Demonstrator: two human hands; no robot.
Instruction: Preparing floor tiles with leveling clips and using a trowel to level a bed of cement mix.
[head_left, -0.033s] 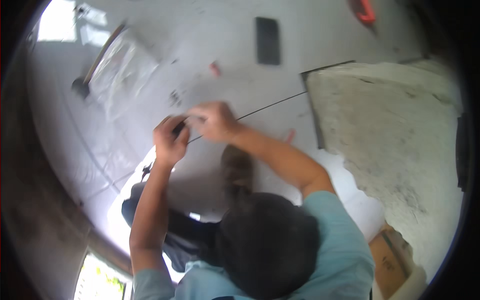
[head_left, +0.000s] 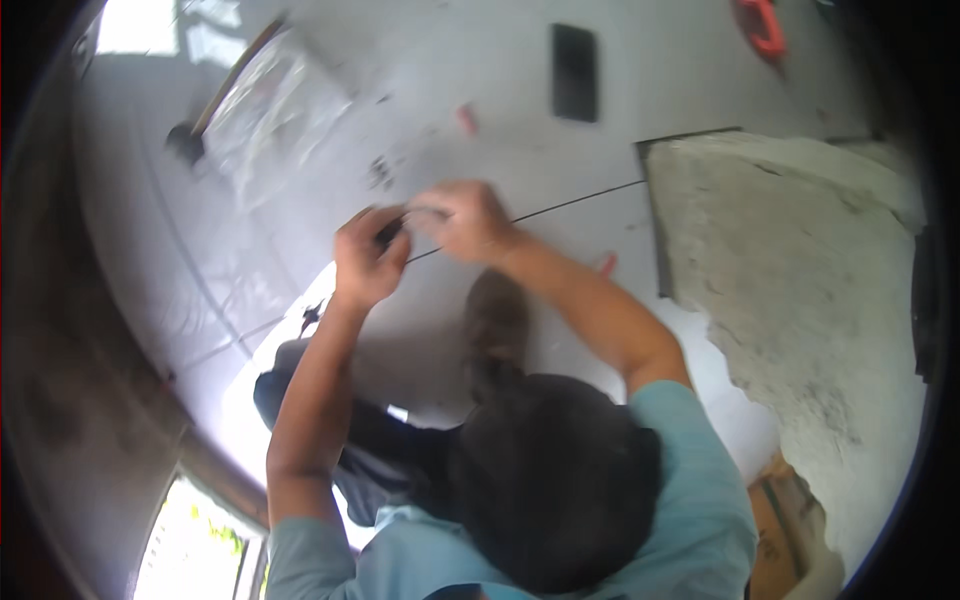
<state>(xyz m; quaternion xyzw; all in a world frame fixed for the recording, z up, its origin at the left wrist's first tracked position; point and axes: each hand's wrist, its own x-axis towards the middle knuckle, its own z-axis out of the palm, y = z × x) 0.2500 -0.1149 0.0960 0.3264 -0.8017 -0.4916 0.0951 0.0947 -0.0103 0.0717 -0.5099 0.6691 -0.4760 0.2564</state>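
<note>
My left hand is curled round a small dark object too blurred to identify. Touching or very near it, my right hand has its fingers bent in a grip, on what I cannot make out. Both are above the grey tiled floor, just beyond a dark boot. A small black item lies left of them near my leg, a red piece to their right, and another small red piece farther forward.
A long-handled hammer lies by crumpled clear plastic at upper left. A dark phone-like slab and a red tool lie ahead. A rough, dirty pale sheet covers the right side, over brown cardboard.
The view has shifted, so the floor items and both hands appear a little farther right and higher. The hands keep much the same grip on each other's position.
</note>
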